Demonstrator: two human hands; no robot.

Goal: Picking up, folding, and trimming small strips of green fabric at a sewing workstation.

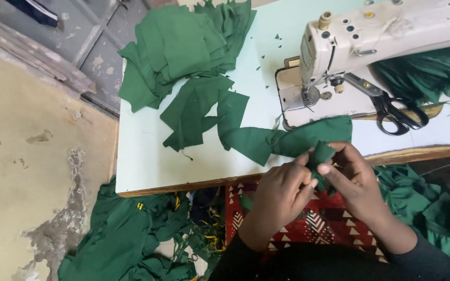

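Looking steeply down from head height, 1 view only, sitting close over the hands (313,187) at the near table (147,156) edge. Facing across the table toward the sewing machine (371,36) at upper right, taking in floor (22,156) at left.

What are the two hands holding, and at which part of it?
Both the left hand and the right hand pinch the near end of a green fabric strip, which trails over the table edge.
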